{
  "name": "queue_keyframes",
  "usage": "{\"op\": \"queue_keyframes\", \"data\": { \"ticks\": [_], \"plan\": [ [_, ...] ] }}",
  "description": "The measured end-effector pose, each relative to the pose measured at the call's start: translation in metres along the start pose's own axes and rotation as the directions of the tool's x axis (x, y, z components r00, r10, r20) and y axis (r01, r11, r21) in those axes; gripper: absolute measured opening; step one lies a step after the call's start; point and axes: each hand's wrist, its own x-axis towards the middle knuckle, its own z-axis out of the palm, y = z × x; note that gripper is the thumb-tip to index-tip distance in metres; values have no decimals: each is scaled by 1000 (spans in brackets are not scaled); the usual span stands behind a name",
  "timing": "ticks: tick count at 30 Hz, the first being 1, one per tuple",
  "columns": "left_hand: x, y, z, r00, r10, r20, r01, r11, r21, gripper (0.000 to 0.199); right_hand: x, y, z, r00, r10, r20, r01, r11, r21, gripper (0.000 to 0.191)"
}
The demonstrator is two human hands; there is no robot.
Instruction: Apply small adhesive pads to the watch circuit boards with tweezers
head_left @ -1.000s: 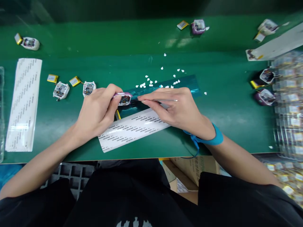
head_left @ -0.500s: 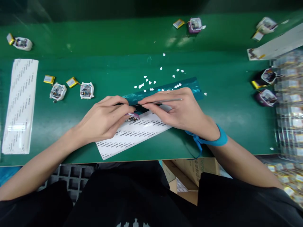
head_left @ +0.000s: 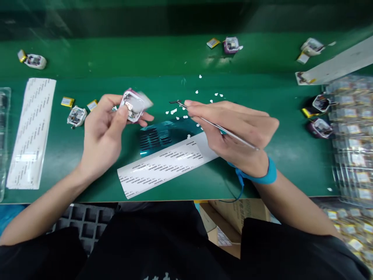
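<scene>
My left hand (head_left: 106, 128) is closed around a small purple-and-white watch-like housing (head_left: 134, 105), its open side with circuit parts facing up. A pale flap at the housing's right side is smeared by motion. In my right hand (head_left: 233, 128) are metal tweezers (head_left: 224, 131), gripped like a pen. Their tips hold a small black piece (head_left: 175, 102), apart from the housing. Below both hands lie a teal film sheet (head_left: 157, 136) with dark strips and a white printed sheet (head_left: 163, 167).
Several white stickers (head_left: 174, 111) are scattered mid-table. White housings with batteries (head_left: 77, 116) lie left, near a stack of printed sheets (head_left: 30, 134). Clear trays (head_left: 355, 136) stand at right. A blue wrist strap (head_left: 268, 173) with a cord circles my right wrist.
My hands have moved apart. The left has lifted the housing up and left, turning its open side into view. The right tweezers now show a black piece at their tips, above the film.
</scene>
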Motion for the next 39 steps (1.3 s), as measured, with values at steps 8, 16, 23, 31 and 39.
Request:
{"op": "queue_keyframes", "data": {
  "ticks": [8,16,23,31,39],
  "plan": [
    [4,0,6,881,-450,146,473,847,-242,19,-1,-27,-12,972,-127,197,119,991,56,33],
    [-4,-4,11,897,-418,-148,367,887,-282,18,-5,-33,-11,922,-165,351,173,985,8,29],
    [-8,-4,14,903,-413,-116,375,891,-256,25,-5,-32,-5,916,-250,314,270,963,-20,23],
    [-11,-5,17,906,-405,-123,367,896,-250,24,-7,-33,-1,898,-275,342,286,958,19,24],
    [-15,-6,19,911,-373,-174,347,924,-163,20,-11,-36,3,905,-262,334,273,962,16,27]
  ]
}}
